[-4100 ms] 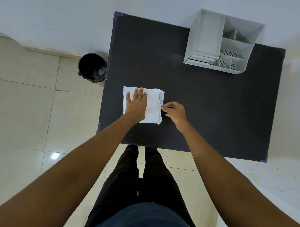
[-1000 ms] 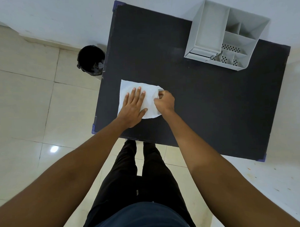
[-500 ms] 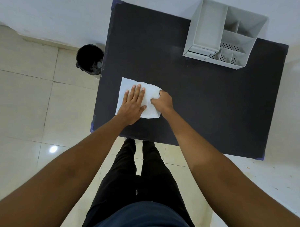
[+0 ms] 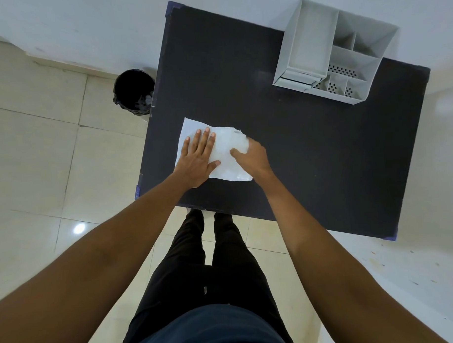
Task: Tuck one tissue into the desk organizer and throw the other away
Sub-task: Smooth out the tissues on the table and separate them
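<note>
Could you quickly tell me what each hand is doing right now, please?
Left hand: open, pressed flat on the tissue.
Right hand: fingers curled, gathering the tissue's right edge.

Both bare arms reach forward. The left hand (image 4: pixel 198 159) lies flat, palm down, fingers straight and together, thumb out. The right hand (image 4: pixel 252 159) sits just beside it, fingers curled under, thumb pointing left.

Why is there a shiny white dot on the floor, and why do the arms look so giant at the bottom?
Head view: the dot is glare, probably a lamp mirrored in the glossy floor tile. Head view: the wide-angle lens stretches whatever is near the camera, so the forearms balloon toward the bottom edge while the left hand, right hand and desk organizer look small; the black table also looks skewed.
</note>
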